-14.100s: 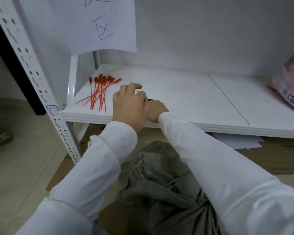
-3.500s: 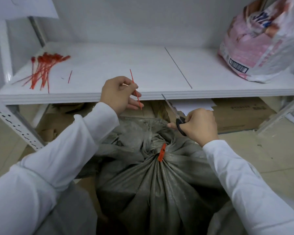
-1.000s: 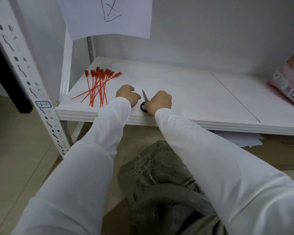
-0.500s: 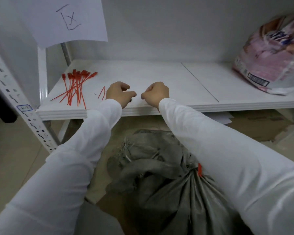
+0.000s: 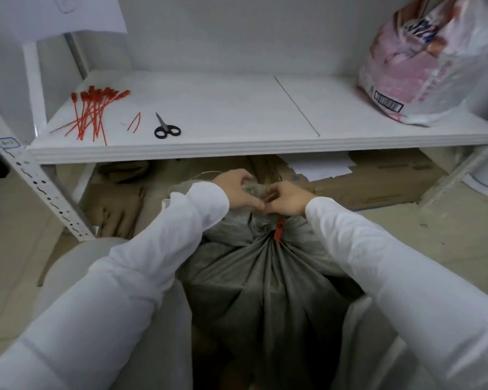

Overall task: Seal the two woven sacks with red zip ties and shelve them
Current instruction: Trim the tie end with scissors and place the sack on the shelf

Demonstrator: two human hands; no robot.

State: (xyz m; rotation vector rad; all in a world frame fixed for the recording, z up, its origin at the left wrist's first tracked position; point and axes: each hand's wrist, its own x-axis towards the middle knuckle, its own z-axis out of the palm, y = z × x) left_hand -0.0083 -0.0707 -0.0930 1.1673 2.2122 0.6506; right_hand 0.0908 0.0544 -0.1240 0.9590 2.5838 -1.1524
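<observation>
A grey woven sack [image 5: 268, 280] stands on the floor in front of me, its neck cinched by a red zip tie [image 5: 279, 231]. My left hand [image 5: 237, 190] and my right hand [image 5: 286, 199] both grip the bunched top of the sack above the tie. On the white shelf [image 5: 237, 142] lies a bundle of red zip ties [image 5: 92, 114] at the left, two cut red tie ends [image 5: 134, 125] beside it, and black-handled scissors [image 5: 165, 127]. A pink and white sack [image 5: 428, 57] rests on the shelf at the far right.
A perforated white shelf post [image 5: 40, 187] slants down at the left. Flattened cardboard [image 5: 378, 181] and white paper sheets [image 5: 319, 166] lie on the floor under the shelf. A paper sign [image 5: 68, 12] hangs at the upper left.
Both hands left the shelf and came down onto the sack's bunched top. The scissors and a cut tie end now lie on the shelf. My view tilted down.
</observation>
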